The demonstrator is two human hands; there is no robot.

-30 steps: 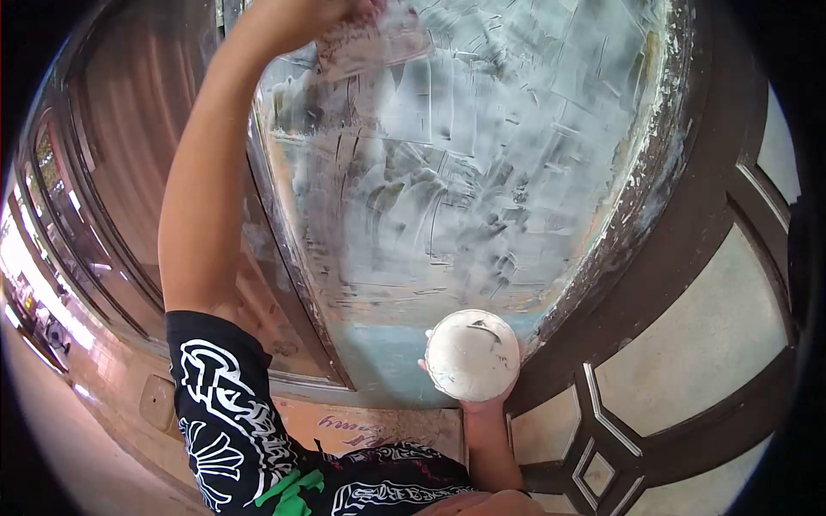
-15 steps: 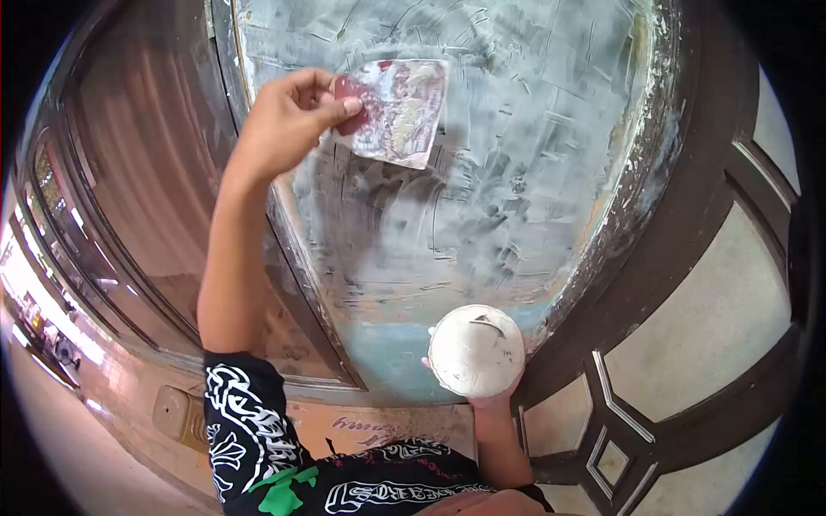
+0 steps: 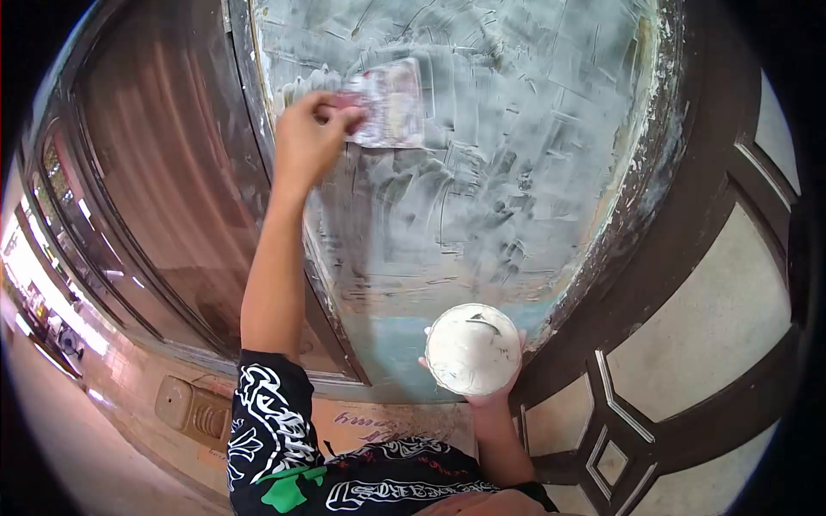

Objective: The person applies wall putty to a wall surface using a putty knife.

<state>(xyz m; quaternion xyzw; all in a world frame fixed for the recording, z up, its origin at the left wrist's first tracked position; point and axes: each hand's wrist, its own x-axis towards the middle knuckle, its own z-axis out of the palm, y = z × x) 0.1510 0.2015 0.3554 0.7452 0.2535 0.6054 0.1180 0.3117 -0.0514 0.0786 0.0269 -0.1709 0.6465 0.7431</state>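
Observation:
My left hand (image 3: 314, 133) is raised and pinches the red, paste-smeared edge of a flat square spreader (image 3: 391, 103). The spreader lies over the upper left of a grey, streaky panel (image 3: 482, 198), where pale filler marks show beside the hand. Lower down, my right hand (image 3: 495, 395) supports a round white bowl (image 3: 474, 350) from below, with fingertips showing at its left rim. White paste and a dark curved mark are visible in the bowl. Most of the right palm is hidden beneath it.
A rough, paint-flecked frame (image 3: 641, 181) edges the panel. Brown paneling with pale inserts (image 3: 701, 318) stands to the right, and a dark-framed glass door (image 3: 155, 146) to the left. On the tiled floor at lower left is a brown plastic stool (image 3: 176, 402).
My left hand has shifted right and slightly down, and the spreader has turned a little. A pale filler patch now shows left of it. My right hand and the bowl have barely moved.

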